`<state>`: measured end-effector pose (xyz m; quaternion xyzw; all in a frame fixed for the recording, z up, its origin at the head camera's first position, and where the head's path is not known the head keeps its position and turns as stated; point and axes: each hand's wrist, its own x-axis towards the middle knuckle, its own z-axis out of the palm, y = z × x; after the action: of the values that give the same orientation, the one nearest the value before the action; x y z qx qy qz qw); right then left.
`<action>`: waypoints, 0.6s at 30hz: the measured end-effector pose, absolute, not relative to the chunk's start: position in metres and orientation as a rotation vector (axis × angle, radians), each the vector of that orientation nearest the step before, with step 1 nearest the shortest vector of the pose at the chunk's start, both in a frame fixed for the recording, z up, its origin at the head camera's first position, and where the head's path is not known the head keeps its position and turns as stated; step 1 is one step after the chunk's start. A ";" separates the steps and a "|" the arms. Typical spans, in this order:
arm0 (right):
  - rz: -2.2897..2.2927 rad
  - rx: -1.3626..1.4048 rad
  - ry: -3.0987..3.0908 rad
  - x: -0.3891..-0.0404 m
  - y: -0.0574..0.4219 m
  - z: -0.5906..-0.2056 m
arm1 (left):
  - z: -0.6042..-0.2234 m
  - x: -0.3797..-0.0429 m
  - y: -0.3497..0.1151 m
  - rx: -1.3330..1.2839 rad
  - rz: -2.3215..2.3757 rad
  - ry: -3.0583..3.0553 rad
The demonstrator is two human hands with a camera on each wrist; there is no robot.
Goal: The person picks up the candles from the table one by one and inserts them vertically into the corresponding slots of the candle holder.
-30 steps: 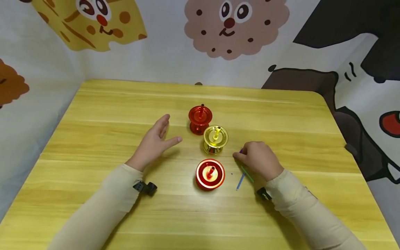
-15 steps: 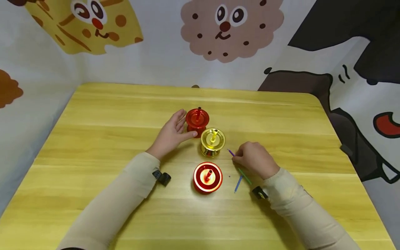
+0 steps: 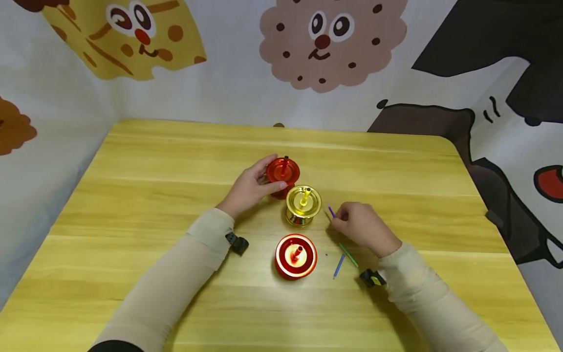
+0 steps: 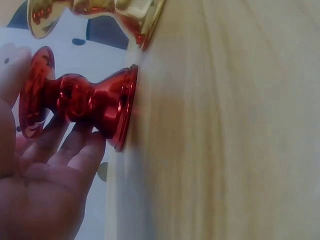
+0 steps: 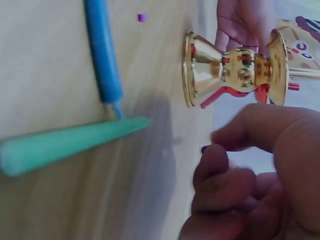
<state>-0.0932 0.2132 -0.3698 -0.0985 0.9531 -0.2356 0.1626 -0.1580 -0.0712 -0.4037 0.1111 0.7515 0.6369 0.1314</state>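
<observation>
My left hand [image 3: 249, 191] is around the far red candle holder [image 3: 283, 171], thumb in front and fingers behind it. In the left wrist view its fingers [image 4: 82, 150] lie against the holder's waist, and its base is at the table. My right hand [image 3: 364, 226] pinches a thin purple candle [image 3: 331, 211] between thumb and forefinger, just above the table; in the right wrist view only a dark bit of it shows. A gold candle holder [image 3: 303, 201] stands between the hands. Nearer me is a second red candle holder [image 3: 295, 256]. All three holders stand upright.
A green candle [image 3: 349, 254] and a blue candle [image 3: 338, 266] lie on the wooden table [image 3: 176, 146] below my right hand. A tiny purple bit [image 5: 141, 17] lies near them. A printed cartoon cloth [image 3: 233, 58] hangs behind the table.
My left hand has moved right and reached the far red candle holder. My right hand has lifted the purple candle slightly off the table and tilted it more upright.
</observation>
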 end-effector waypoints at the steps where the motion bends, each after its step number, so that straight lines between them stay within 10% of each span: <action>1: -0.714 -0.275 2.741 -0.094 0.214 -0.368 | -0.404 -0.158 -0.071 0.326 1.826 2.202; 18: -1.568 -0.456 2.770 -0.148 0.170 -0.332 | -0.409 -0.157 -0.072 0.344 1.852 2.184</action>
<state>-0.1479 0.1700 -0.3323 -0.1418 0.8608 -0.4874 -0.0368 -0.1570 -0.0723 -0.4086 0.1182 0.7510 0.6368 0.1285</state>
